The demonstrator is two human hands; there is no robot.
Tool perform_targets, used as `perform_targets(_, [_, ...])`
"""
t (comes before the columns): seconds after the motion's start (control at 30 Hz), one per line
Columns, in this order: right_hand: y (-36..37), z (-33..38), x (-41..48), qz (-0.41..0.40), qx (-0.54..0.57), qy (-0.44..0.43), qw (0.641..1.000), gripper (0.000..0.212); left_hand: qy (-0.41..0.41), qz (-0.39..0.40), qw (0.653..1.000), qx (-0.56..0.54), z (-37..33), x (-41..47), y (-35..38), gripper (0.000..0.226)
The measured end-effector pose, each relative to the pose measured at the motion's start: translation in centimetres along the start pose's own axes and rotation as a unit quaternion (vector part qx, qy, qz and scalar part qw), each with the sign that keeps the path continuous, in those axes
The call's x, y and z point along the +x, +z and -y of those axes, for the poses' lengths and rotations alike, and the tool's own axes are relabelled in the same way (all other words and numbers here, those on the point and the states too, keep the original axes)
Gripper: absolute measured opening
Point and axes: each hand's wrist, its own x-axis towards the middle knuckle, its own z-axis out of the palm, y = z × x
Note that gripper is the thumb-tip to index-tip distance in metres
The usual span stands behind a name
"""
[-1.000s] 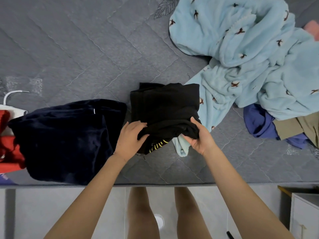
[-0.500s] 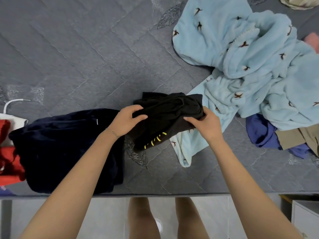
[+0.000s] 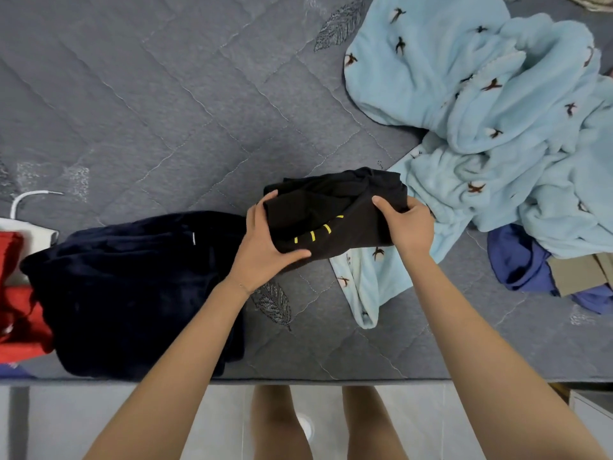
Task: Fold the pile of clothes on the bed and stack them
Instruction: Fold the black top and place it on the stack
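The grey quilted mattress (image 3: 166, 111) carried a crumpled light-blue fleece garment (image 3: 497, 127) at your right and a folded navy garment (image 3: 132, 287) at your left. Between them was the folded black garment with yellow marks (image 3: 331, 220), overlapping the fleece's edge. Your left hand (image 3: 262, 247) gripped its left side, thumb on top. Your right hand (image 3: 408, 224) gripped its right side.

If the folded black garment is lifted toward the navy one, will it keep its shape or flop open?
Probably floppy: the black garment bunches in soft creases between the left hand and right hand. Its loose folds may slip open unless both sides are supported. It looks thin, so likely light.
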Motion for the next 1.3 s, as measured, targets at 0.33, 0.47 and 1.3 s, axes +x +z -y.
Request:
perform_targets(0.33, [0.9, -0.6, 2.2, -0.016, -0.029, 0.016, 0.999, 0.055, -0.196, -0.178, 0.959, -0.105, 1.5, 6.2, 1.9, 0.061])
perform_targets(0.47, [1.7, -0.8, 3.4, 0.036, 0.056, 0.088, 0.994, 0.058, -0.24, -0.169, 0.953, -0.081, 2.3, 8.1, 2.2, 0.06])
perform_targets(1.3, [1.9, -1.1, -1.8, 0.02, 0.211, 0.186, 0.96, 0.071, -0.048, -0.12, 0.991, 0.047, 1.4, 2.8, -0.5, 0.039])
